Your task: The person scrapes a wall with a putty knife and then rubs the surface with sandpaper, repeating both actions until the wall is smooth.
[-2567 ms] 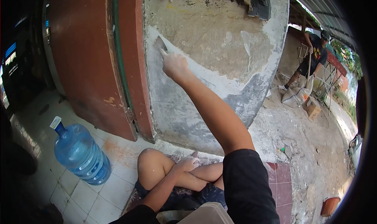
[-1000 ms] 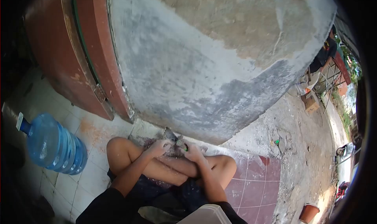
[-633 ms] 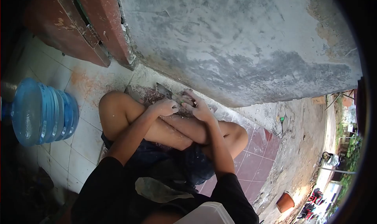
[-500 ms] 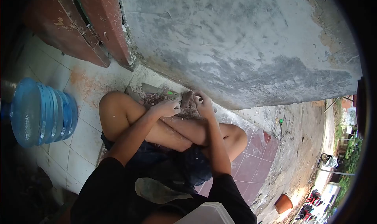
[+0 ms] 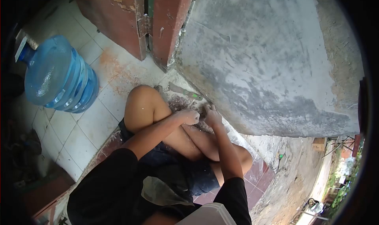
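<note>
My left hand [image 5: 190,117], pale with dust, is closed in front of my crossed legs. A thin whitish piece shows just above its fingers; what the hand grips is hidden. My right hand [image 5: 213,117] is bent around a rough brown chunk [image 5: 202,112], close beside the left. Beyond both hands, a putty knife [image 5: 183,91] with a grey blade and a green-and-black handle lies on the dusty floor along the wall. Crumbly grey-brown debris [image 5: 179,103] is spread beneath and around my hands.
A large blue water bottle [image 5: 61,75] lies on the white tiles at left. A red-brown door frame [image 5: 167,23] meets the grey plastered wall [image 5: 256,59]. Reddish dust [image 5: 112,67] marks the tiles. A small green object [image 5: 281,156] rests on the rough ground at right.
The view has turned, so the bottle, door frame and wall sit further right. My right hand and the brown chunk have dropped lower, close beside my left hand; more of the putty knife's handle shows.
</note>
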Motion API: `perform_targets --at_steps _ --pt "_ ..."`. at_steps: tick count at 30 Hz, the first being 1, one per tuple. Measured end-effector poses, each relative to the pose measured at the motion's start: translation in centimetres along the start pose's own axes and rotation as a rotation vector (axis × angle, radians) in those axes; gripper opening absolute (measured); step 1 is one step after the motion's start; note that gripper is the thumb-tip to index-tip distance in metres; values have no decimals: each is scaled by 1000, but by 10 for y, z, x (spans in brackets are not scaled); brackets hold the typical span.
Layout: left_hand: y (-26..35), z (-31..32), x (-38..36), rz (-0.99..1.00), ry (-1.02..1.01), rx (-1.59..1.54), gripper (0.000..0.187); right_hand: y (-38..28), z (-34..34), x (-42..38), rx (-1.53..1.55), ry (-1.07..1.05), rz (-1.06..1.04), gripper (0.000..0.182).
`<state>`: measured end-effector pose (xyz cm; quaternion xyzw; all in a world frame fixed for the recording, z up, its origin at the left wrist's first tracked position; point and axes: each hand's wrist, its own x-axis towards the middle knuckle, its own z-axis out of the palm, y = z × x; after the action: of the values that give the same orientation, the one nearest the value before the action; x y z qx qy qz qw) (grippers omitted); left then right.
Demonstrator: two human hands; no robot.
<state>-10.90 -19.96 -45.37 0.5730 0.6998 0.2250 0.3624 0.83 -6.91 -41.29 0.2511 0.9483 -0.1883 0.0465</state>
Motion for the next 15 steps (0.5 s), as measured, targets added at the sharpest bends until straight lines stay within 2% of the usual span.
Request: perform_targets --at_steps 2,3,5,6,7,9,11,12,13,15 --pt "-5 5 0 -14 9 37 24 6 2 8 -325 -218 96 63" --pt "-4 0 -1 -20 21 35 24 11 2 11 -330 -217 84 63" --pt "2 -5 -8 27 54 -10 23 25 4 6 -341 -238 99 36" --pt "12 -14 -14 56 91 -37 21 27 -6 3 -326 -244 98 35" --pt "5 -5 -8 139 210 -88 19 29 -23 -8 -315 -263 101 35" --pt "19 -20 -14 238 312 -114 20 37 -48 -32 -164 -126 52 27" --pt "30 -47 -32 260 347 -94 21 62 -50 -53 148 -28 52 29" --pt "39 -61 -44 293 351 -8 23 48 -67 -67 361 -58 168 28" --pt "51 -78 -52 336 350 78 26 56 -55 -74 370 -58 174 28" --pt "57 -126 -75 201 246 82 30 91 -29 -90 251 139 148 32"
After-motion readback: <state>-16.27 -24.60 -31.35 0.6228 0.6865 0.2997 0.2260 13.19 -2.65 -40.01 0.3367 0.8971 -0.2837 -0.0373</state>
